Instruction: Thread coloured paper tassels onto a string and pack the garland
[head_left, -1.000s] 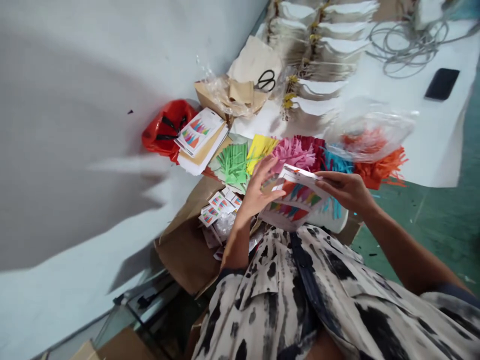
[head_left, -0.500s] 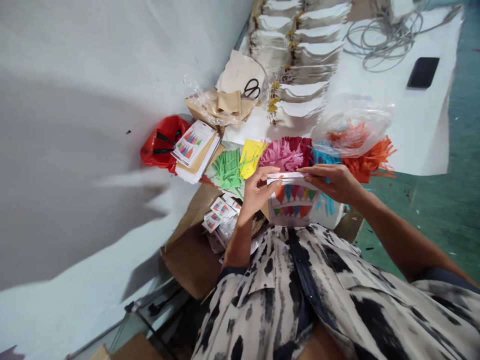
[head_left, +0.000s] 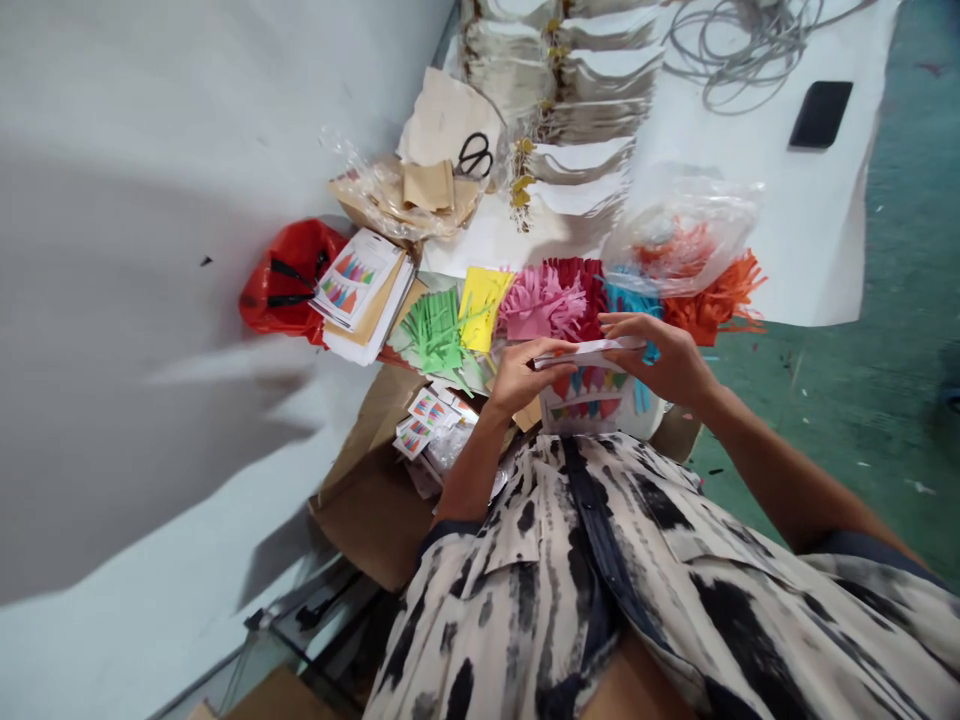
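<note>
My left hand (head_left: 529,376) pinches the left end of a white folded flap at the top of a printed card packet (head_left: 583,412), which shows colourful tassel garlands. The right end of that flap lies between the thumb and fingers of my right hand (head_left: 664,358). The packet hangs upright close to my shirt. Just beyond my hands lie fringed paper bundles: green (head_left: 433,332), yellow (head_left: 481,308), pink (head_left: 541,303), dark red (head_left: 585,285), blue (head_left: 634,290) and orange (head_left: 712,300). Whether the packet has a clear bag around it I cannot tell.
A cardboard box (head_left: 360,440) with small printed cards stands at lower left. Further back are a red bag (head_left: 289,275), a stack of printed cards (head_left: 356,285), scissors (head_left: 475,155), white paper stacks (head_left: 592,110), a plastic bag (head_left: 697,225), a black phone-like slab (head_left: 821,115) and coiled cable (head_left: 739,45).
The whole view has shifted, so the table things sit further left and up. My right fingers have lifted and curled over the flap's end; my left hand still pinches its side.
</note>
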